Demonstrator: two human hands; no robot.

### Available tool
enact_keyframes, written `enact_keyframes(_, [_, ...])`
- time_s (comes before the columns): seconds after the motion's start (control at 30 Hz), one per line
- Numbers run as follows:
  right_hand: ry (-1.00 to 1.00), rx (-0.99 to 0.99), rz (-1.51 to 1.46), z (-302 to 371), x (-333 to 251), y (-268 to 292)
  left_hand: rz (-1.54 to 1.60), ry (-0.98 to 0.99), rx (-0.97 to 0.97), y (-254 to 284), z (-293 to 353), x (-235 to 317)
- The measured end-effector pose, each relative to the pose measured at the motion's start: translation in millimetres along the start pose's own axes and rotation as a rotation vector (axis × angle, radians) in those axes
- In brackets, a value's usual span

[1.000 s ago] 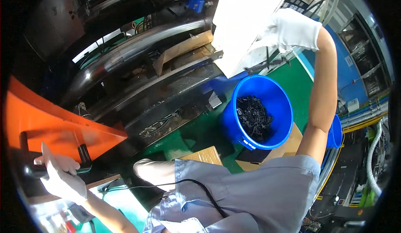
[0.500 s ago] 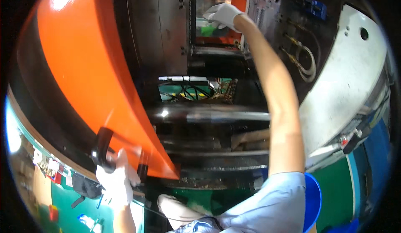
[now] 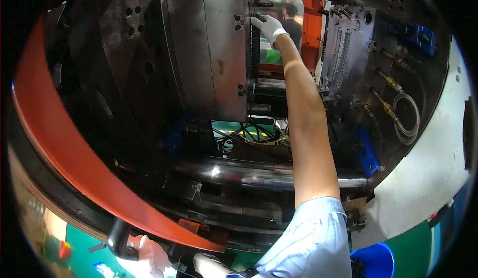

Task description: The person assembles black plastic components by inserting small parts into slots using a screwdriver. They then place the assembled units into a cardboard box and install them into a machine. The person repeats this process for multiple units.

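My left hand [image 3: 148,258], in a white glove, is at the lower left. It is closed round the black handle [image 3: 118,239] of the orange machine door [image 3: 99,193]; glare washes out part of the glove. My right arm stretches far forward into the machine. The white-gloved right hand [image 3: 271,29] has its fingers extended leftward, at the inner face of the left steel mould half [image 3: 219,54]. Nothing held shows in it, though the fingertips are partly lost against the dark edge. Across the gap stands the right mould half [image 3: 343,54], with rows of small cavities.
A thick shiny bar [image 3: 239,174] crosses below the moulds, with cables [image 3: 254,133] behind it. Hoses with brass fittings [image 3: 393,86] and blue clamps [image 3: 367,151] are on the right. A blue bin [image 3: 381,258] stands at lower right. Behind a far window [image 3: 279,39] is another person.
The orange door has slid left with my left hand on its handle, uncovering more of the left mould half. My right hand has reached from the gap to that mould's inner face.
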State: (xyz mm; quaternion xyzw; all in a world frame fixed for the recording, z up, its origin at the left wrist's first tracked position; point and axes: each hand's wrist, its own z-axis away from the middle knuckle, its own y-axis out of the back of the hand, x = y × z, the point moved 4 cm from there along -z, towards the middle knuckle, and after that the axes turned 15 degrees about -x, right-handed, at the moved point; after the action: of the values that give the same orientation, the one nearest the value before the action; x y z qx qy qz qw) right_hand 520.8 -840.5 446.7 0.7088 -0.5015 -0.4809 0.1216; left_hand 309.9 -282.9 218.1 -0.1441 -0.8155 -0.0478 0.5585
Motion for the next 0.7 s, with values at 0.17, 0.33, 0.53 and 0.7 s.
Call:
enact_keyframes(0.17, [-0.013, 0.054, 0.111, -10, 0, -3, 0.000, 0.018, -0.013, -8, -8, -3])
enact_keyframes(0.33, [-0.045, 0.015, 0.121, -7, 6, -3, 0.003, 0.043, -0.020, -11, -15, -8])
enact_keyframes(0.53, [-0.043, 0.035, 0.044, 7, 5, 6, -0.004, 0.048, -0.017, -12, -18, -10])
enact_keyframes(0.7, [0.113, 0.249, -0.204, 5, 9, 28, 0.001, 0.069, -0.024, -16, -25, -14])
